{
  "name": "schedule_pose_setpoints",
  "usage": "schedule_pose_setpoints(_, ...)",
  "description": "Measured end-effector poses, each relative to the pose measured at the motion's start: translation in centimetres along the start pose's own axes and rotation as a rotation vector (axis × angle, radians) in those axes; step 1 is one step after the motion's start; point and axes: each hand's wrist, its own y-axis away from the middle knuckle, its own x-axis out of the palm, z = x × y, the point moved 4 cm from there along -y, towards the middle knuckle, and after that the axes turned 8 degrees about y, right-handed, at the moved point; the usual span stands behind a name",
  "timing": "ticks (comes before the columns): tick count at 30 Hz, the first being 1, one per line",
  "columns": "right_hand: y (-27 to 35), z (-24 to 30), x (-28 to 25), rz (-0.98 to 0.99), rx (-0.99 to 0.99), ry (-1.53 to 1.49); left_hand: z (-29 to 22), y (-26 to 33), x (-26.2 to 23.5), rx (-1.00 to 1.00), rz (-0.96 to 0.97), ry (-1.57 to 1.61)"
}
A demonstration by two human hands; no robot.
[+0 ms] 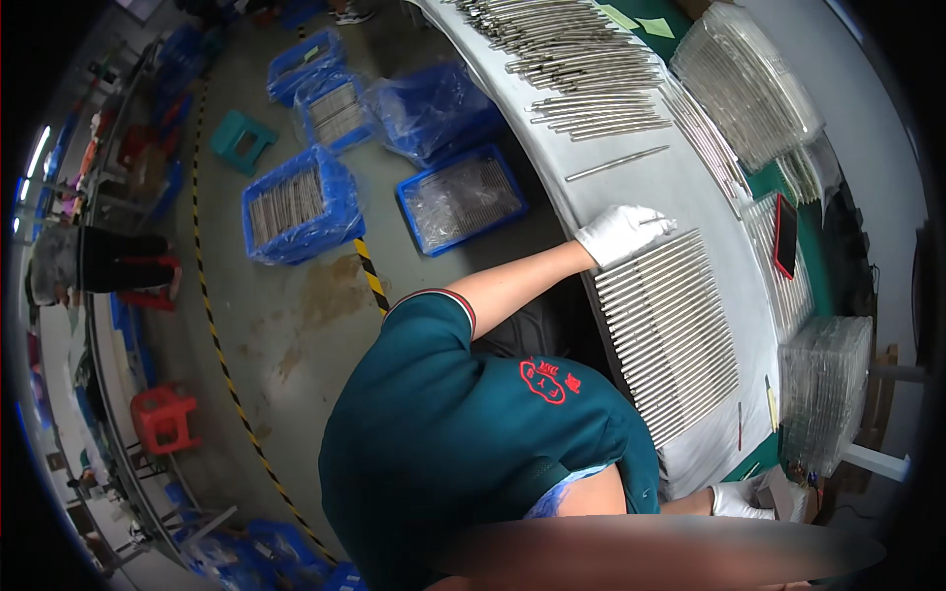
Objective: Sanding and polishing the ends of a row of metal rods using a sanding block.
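White cloth covers the tabletop (670,187), and across it a neat row of metal rods (670,335) is laid out, side by side, close to the near edge. At the row's left end the left hand (626,234) is held low, white-gloved, right by the first rods; its fingers are bent toward one another, but whether a rod is pinched between them cannot be told. Over to the right, the right hand (741,500), gloved as well, is placed at a small cardboard box (783,492), its fingers partly hidden, so no grasp can be confirmed there. Beyond the left hand, one single rod (618,164) is seen lying apart, slightly askew, between the row and a dense pile of rods (562,49). For good handling, rods are best lifted by a light pinch and set down parallel, ends level, since round stock is likely to roll if nudged. The glove should be kept from brushing the neighbours, and an even gap is worth keeping. On the far side, a red-edged phone (785,234) is seen, and stacked clear plastic trays (828,384) are stood near the box.
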Motion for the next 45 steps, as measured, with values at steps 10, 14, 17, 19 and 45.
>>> schedule_pose_setpoints(10, -0.2, -4.3, -2.1, -0.063, -0.043, 0.565, 0.4, -0.1, 0.1, 0.069, -0.014, -0.023)
schedule_pose_setpoints(14, -0.9, -5.5, -2.5, -0.031, -0.037, 0.817, 0.2, 0.0, 0.1, 0.050, 0.016, -0.042)
schedule_pose_setpoints(17, -0.6, -6.7, -3.4, 0.067, -0.037, 0.737, 0.4, 0.0, 0.1, 0.099, 0.013, -0.056)
schedule_pose_setpoints(19, -0.6, -7.4, -4.2, 0.086, -0.019, 0.737, 0.6, -0.1, 0.2, 0.112, 0.013, -0.091)
schedule_pose_setpoints(45, 0.1, -8.0, -4.7, 0.022, 0.048, 0.803, 0.3, 0.0, 0.2, 0.142, 0.054, -0.157)
